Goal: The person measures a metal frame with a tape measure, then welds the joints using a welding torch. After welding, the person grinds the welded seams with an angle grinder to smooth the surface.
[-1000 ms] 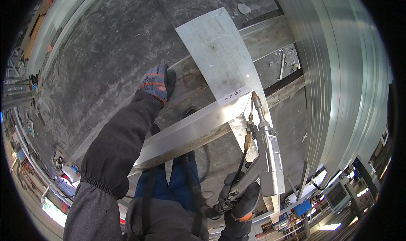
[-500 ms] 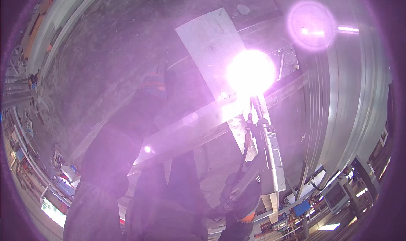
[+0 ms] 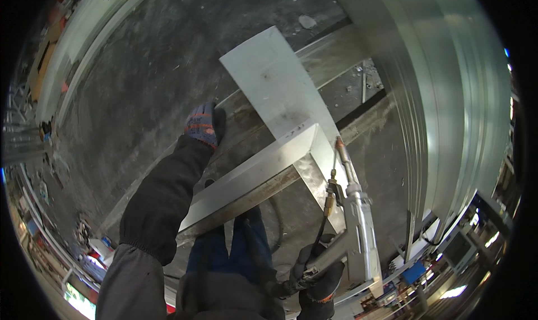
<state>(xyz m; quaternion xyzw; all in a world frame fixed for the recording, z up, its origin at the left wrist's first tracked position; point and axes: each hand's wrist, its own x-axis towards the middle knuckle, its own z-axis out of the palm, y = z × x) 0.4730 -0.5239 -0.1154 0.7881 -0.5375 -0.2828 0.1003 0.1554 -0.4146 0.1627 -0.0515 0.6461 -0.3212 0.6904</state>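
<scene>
Though unclear in grasp, left hand (image 3: 203,125) at a metal beam (image 3: 241,116), right hand (image 3: 326,283) tight around welding torch (image 3: 365,230).

Orange-striped gloved left hand (image 3: 200,125), dark sleeve (image 3: 159,194)

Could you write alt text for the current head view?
The gloved right hand holds a welding torch, its tip near the end of a bright metal bar lying across a pale plate. The gloved left hand is at a stained metal beam.

Welding torch (image 3: 364,222) between metal bar (image 3: 249,177) and stacked profiles (image 3: 448,107)
</scene>
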